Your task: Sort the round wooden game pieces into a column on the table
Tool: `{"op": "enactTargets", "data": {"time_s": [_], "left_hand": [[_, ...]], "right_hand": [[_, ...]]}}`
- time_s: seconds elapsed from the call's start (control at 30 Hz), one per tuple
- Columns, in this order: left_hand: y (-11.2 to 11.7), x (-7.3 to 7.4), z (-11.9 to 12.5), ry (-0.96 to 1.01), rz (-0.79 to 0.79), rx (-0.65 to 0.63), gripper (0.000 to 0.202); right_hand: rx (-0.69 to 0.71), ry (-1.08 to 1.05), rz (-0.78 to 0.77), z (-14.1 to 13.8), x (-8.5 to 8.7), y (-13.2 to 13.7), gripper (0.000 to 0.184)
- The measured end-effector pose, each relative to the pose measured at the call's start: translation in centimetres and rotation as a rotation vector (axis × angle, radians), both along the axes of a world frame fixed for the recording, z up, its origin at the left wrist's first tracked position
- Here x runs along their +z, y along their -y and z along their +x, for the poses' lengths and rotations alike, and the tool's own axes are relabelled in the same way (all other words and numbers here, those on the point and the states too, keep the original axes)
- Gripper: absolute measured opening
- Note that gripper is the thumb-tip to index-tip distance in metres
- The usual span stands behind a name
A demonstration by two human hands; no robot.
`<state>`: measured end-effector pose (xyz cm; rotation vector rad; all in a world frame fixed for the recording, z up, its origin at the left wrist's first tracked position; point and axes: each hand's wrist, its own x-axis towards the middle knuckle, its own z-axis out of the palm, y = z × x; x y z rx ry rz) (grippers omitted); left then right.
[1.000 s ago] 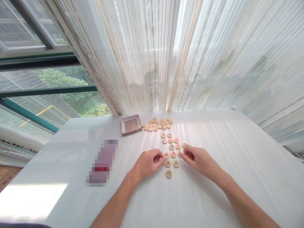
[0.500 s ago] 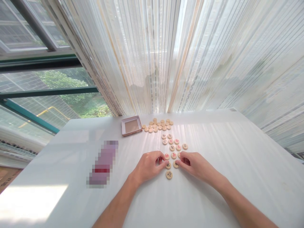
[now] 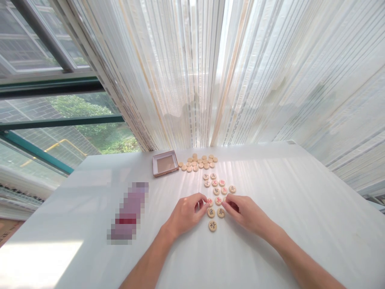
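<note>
Several round wooden chess discs (image 3: 215, 191) with red or black characters lie face up in the middle of the white table (image 3: 270, 241). My left hand (image 3: 186, 212) rests on the table, fingers curled, its fingertips touching a red-marked disc (image 3: 209, 201) at the left of the group. My right hand (image 3: 245, 208) lies opposite, fingers curled, fingertips at a disc on the right side of the group. Two black-marked discs (image 3: 215, 212) sit between the hands, and one more disc (image 3: 212, 226) lies nearer to me.
A pile of blank-faced discs (image 3: 197, 161) lies at the table's far edge beside a small square box (image 3: 165, 163). A blurred purple object (image 3: 128, 212) lies on the left. Sheer curtains (image 3: 228, 72) hang behind the table; a window (image 3: 54, 104) is at left.
My right hand has drawn back from the far right disc toward the nearer rows. The left hand stays by the red-marked disc. The view has tilted slightly.
</note>
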<state>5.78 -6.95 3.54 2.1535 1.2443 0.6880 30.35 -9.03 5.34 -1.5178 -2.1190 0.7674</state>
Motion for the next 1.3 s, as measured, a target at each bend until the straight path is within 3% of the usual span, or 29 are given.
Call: {"op": "enactTargets", "data": {"time_s": [0.13, 0.37, 0.77, 1.1, 1.3], "left_hand": [[-0.1, -0.2, -0.1, 0.009, 0.035, -0.036, 0.024], [0.0, -0.6, -0.1, -0.024, 0.079, -0.041, 0.028], [-0.1, -0.7, -0.1, -0.019, 0.072, -0.031, 0.027], [-0.1, -0.3, -0.1, 0.018, 0.038, -0.029, 0.027], [-0.9, -0.8, -0.4, 0.236, -0.038, 0.141, 0.029]], "right_hand": [[0.015, -0.054, 0.055, 0.2, 0.0, 0.1, 0.029], [0.067, -0.043, 0.026, 0.6, -0.4, -0.1, 0.039], [0.095, -0.072, 0.04, 0.7, -0.4, 0.0, 0.039], [-0.078, 0.018, 0.061, 2.0, 0.3, -0.7, 0.03], [-0.077, 0.022, 0.032, 2.3, 0.1, -1.0, 0.027]]}}
